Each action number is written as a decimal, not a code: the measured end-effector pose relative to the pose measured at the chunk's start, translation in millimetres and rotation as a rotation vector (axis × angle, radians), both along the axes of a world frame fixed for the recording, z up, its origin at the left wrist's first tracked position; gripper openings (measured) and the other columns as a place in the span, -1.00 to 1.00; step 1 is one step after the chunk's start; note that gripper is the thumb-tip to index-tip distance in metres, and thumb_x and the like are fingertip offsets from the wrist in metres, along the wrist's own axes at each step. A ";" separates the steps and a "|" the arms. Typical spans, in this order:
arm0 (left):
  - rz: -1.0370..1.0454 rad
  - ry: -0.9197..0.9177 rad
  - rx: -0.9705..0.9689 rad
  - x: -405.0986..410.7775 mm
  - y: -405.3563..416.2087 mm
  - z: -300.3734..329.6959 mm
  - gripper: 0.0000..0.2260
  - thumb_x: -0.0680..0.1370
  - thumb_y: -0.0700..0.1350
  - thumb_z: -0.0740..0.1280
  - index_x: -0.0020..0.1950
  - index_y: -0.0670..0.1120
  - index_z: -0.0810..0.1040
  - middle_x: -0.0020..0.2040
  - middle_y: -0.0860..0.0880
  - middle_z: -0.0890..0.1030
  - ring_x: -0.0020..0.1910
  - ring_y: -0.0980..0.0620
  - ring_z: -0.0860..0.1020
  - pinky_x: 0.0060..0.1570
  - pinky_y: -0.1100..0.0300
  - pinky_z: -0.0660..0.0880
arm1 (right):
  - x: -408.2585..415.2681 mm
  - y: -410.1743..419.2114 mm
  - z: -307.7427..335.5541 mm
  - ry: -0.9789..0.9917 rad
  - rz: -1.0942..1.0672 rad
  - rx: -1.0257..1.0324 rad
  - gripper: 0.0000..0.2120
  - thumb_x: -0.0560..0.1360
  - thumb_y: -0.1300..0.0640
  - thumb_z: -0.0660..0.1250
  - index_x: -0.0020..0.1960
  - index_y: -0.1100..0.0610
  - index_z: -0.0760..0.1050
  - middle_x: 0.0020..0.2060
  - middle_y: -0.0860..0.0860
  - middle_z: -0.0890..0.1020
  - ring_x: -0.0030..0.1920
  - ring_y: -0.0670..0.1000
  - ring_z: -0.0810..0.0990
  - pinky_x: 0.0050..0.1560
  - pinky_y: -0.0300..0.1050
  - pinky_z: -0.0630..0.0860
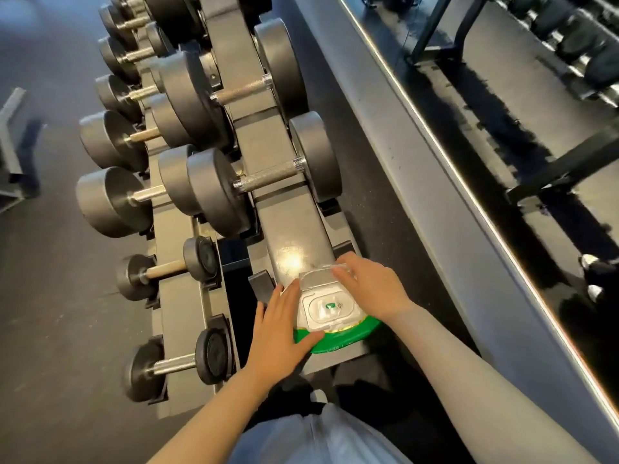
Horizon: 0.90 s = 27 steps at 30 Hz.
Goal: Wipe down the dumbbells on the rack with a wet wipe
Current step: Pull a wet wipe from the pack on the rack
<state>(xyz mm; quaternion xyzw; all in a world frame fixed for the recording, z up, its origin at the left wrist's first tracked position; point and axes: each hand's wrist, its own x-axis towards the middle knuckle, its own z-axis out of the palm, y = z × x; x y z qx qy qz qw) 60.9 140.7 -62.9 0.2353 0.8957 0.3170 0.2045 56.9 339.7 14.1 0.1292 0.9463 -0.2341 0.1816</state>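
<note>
A green wet-wipe pack with a white dispenser top lies on the near end of the top tier of the dumbbell rack. Its clear lid is flipped open toward the far side. My left hand lies flat against the pack's left side, fingers straight. My right hand rests on the pack's right side, its fingertips on the lid's edge. Black dumbbells fill the tiers: a large dumbbell just beyond the pack, and small dumbbells on the lower tier at left.
A mirror wall with a raised grey ledge runs along the right of the rack. Dark rubber floor lies to the left, where a grey bench frame stands at the edge. My light trousers show at the bottom.
</note>
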 end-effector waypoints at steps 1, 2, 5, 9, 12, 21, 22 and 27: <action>0.008 0.004 0.009 0.0 0.1 0.6 -0.17 0.39 0.43 0.06 0.53 0.15 -0.17 0.53 0.21 -0.02 0.52 0.14 -0.14 0.49 -0.10 -0.18 | -5.8 0.4 -4.9 -0.015 -0.026 0.015 -0.62 0.61 -0.19 0.03 0.17 0.06 0.41 0.00 0.00 0.59 0.00 0.04 0.58 -0.07 -0.07 0.44; 0.006 0.014 0.008 -0.4 0.3 1.3 -0.18 0.39 0.43 0.07 0.52 0.15 -0.19 0.51 0.22 -0.03 0.51 0.15 -0.14 0.48 -0.09 -0.18 | -9.5 -1.0 -9.9 -0.029 -0.045 0.047 -0.62 0.61 -0.19 0.04 0.16 0.07 0.40 0.00 0.00 0.58 -0.01 0.05 0.58 -0.11 -0.08 0.40; -0.026 0.073 -0.025 -2.0 -0.2 0.5 -0.20 0.42 0.39 0.09 0.56 0.13 -0.09 0.57 0.13 0.03 0.55 0.04 -0.03 0.48 -0.14 -0.11 | -11.9 -10.8 -22.2 -0.026 -0.121 0.123 -0.63 0.59 -0.19 0.10 0.20 0.07 0.37 0.05 0.00 0.57 0.00 0.04 0.57 -0.14 -0.14 0.34; -0.053 0.145 -0.061 -5.3 -2.0 -5.2 -0.27 0.45 0.39 0.11 0.56 0.14 0.10 0.53 -0.03 0.27 0.52 -0.15 0.19 0.42 -0.22 0.05 | -13.9 -12.1 -24.8 -0.003 -0.253 0.014 -0.58 0.56 -0.16 0.20 0.32 0.03 0.24 0.08 0.00 0.57 0.05 0.06 0.58 -0.07 -0.15 0.35; -0.054 0.202 -0.090 -9.6 -1.7 -6.6 -0.28 0.43 0.42 0.15 0.52 0.13 0.22 0.49 -0.06 0.34 0.49 -0.18 0.25 0.37 -0.23 0.11 | -12.5 -12.0 -28.3 0.038 -0.279 0.008 -0.65 0.56 -0.13 0.22 0.23 0.02 0.24 0.01 -0.01 0.56 -0.12 -0.02 0.53 -0.13 -0.20 0.36; -0.152 0.266 -0.267 -11.5 10.2 16.2 -0.19 0.40 0.38 -0.01 0.57 -0.02 0.18 0.60 -0.04 0.05 0.58 -0.09 -0.02 0.43 -0.17 -0.16 | 12.8 -4.8 -26.9 0.154 -0.177 -0.095 -0.81 0.57 0.05 0.26 0.16 0.04 0.38 0.02 -0.09 0.43 -0.06 -0.12 0.47 -0.21 -0.44 0.30; -0.156 0.230 -0.290 -11.5 13.6 18.3 -0.15 0.38 0.40 -0.05 0.58 -0.02 0.13 0.61 0.00 -0.01 0.58 -0.03 -0.08 0.46 -0.13 -0.20 | 21.3 -1.9 -25.8 0.163 -0.163 -0.128 -0.81 0.56 0.07 0.28 0.16 0.03 0.40 0.03 -0.10 0.41 -0.01 -0.12 0.47 -0.18 -0.45 0.32; -0.088 0.174 -0.236 -11.7 18.3 20.2 -0.14 0.34 0.46 -0.03 0.52 0.01 0.23 0.59 0.06 0.10 0.58 0.03 0.00 0.50 -0.12 -0.05 | 66.2 -0.7 -31.5 0.566 -0.167 -0.096 -0.87 0.43 0.23 0.45 -0.07 0.15 0.52 0.03 0.00 0.51 0.03 -0.05 0.47 -0.08 -0.52 0.41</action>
